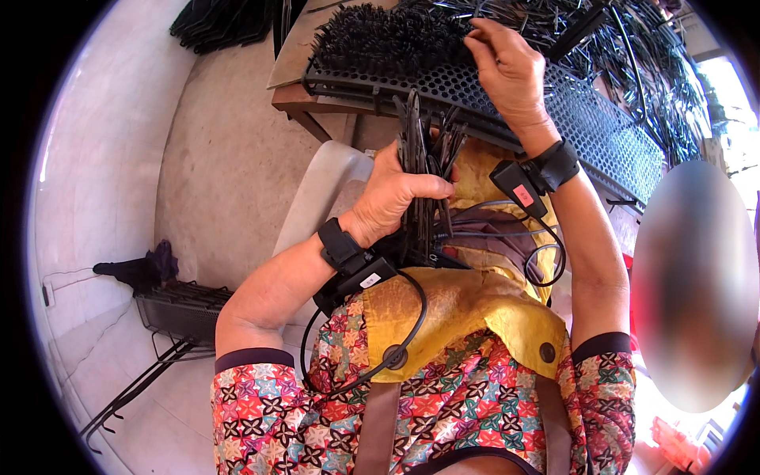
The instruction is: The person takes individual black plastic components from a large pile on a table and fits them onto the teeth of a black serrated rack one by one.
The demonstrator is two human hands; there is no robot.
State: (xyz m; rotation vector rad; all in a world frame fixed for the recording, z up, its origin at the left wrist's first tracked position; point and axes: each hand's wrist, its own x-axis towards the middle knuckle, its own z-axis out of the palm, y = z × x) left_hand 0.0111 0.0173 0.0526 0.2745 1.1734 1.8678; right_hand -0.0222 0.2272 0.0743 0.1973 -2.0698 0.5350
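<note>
Your left hand [393,198] is closed around one bundle of thin black plastic sticks [423,150], held upright over your lap, near the middle of the scene; too many sticks to count. Your right hand [507,67] reaches far, fingertips pinched narrow on the one black perforated plastic panel [602,119] at the edge of the filled patch; you can't tell if a stick is between the fingers. One dense patch of black bristle-like sticks [380,39] stands in the panel, far left of your right hand. The panel rests on one brown wooden table [297,67]. Two black wrist straps, one on each wrist, each with a small black device [518,186] and cable. One yellow apron [459,305] over the patterned shirt. Near left on the floor: one dark wire rack [178,313]. Loose black sticks pile far right [641,55].
</note>
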